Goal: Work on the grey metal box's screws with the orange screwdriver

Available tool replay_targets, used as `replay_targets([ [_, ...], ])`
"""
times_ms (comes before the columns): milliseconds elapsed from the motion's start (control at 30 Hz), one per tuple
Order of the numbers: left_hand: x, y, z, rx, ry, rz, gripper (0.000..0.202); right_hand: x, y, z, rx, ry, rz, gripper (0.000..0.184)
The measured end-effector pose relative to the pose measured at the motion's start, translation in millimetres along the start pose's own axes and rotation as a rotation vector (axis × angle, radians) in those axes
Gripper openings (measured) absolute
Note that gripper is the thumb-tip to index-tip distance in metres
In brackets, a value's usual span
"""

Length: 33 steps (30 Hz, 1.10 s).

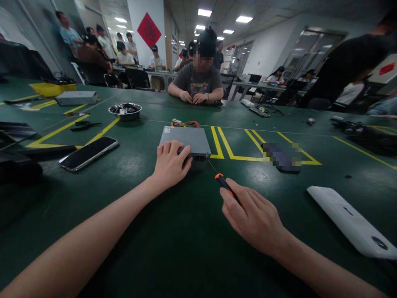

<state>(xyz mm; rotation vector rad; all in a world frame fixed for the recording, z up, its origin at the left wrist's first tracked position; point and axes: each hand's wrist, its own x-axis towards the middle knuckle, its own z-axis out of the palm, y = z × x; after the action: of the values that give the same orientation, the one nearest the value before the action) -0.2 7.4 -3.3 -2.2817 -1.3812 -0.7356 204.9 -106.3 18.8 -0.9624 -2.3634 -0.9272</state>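
Observation:
A grey metal computer power supply (pixel 189 138) lies flat on the green table, with a bundle of coloured wires (pixel 189 123) coming out of its far side. My left hand (pixel 171 161) grips its near left part, fingers bent over the top and thumb along the front face. In my right hand (pixel 252 211) is a screwdriver (pixel 228 183) with a black and orange handle, the fingers wrapped round it. Its thin shaft points at the near right corner of the power supply. Whether the tip touches the metal I cannot tell.
Left of me lie a smartphone (pixel 89 153) and a steel bowl (pixel 125 111) of small parts. A grey box (pixel 77 98) and yellow tray (pixel 52 88) stand farther back. To the right are a blurred dark object (pixel 282 157) and a white device (pixel 350 219). A person (pixel 198 74) sits opposite.

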Motion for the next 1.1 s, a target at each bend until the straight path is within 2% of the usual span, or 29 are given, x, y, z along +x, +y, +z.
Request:
replay_targets([
  [167, 0, 1, 0.1, -0.016, 0.014, -0.006, 0.03, 2, -7, -3, -0.013, -0.025, 0.013, 0.019],
  [267, 0, 1, 1.1, -0.026, 0.008, -0.015, 0.03, 2, -18, -4, -0.05, -0.083, 0.058, 0.025],
  [367, 0, 1, 1.4, -0.025, 0.006, -0.012, 0.031, 1, -26, -4, -0.083, -0.113, 0.033, 0.029],
  [467, 0, 1, 0.7, -0.002, 0.005, -0.001, 0.031, 0, -24, -4, -0.115, -0.119, 0.017, 0.029],
  [600, 0, 1, -0.1, 0.001, -0.007, 0.0, 0.032, 0, -19, -5, -0.108, -0.144, 0.077, 0.022],
  [733, 0, 1, -0.3, -0.035, -0.001, -0.008, 0.03, 1, -26, -6, -0.092, -0.168, 0.093, 0.027],
  [867, -1, 1, 0.0, -0.062, -0.004, -0.012, 0.03, 2, -29, -7, -0.127, -0.16, 0.043, 0.034],
  [1100, -1, 1, 0.8, -0.014, 0.004, -0.003, 0.031, 2, -25, -8, -0.121, -0.197, 0.067, 0.025],
])
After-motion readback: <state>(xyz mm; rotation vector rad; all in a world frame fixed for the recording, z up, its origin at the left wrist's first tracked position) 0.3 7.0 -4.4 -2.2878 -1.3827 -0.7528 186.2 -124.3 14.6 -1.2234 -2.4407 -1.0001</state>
